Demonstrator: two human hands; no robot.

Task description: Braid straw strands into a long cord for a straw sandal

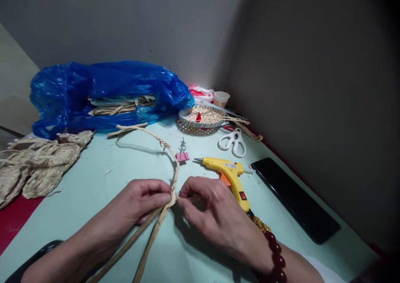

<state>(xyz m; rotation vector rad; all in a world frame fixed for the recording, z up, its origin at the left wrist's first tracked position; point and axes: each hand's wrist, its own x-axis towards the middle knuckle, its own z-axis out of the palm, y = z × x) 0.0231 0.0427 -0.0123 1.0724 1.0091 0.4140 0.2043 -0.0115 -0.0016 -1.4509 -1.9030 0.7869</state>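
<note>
A pale straw braid [175, 172] rises from between my hands and curves back to the left over the table. My left hand [142, 199] pinches its lower end between thumb and fingers. On the other side, my right hand [215, 208] grips a short strand of straw [178, 198] at the braid's edge, thumb against forefinger. Two long loose straw strands [150, 241] run from the braid down toward me, below my left hand. Just behind the braid stands a pink binder clip [182, 156], apart from it. A dark red bead bracelet [278, 258] circles my right wrist.
Right of my hands lie a yellow glue gun [229, 170], white-handled scissors [233, 142] and a black phone-like slab [293, 199]. Behind are a round woven basket [201, 115], a paper cup [221, 98] and a blue plastic bag [118, 77] holding straw. Woven straw slippers [51, 166] sit left.
</note>
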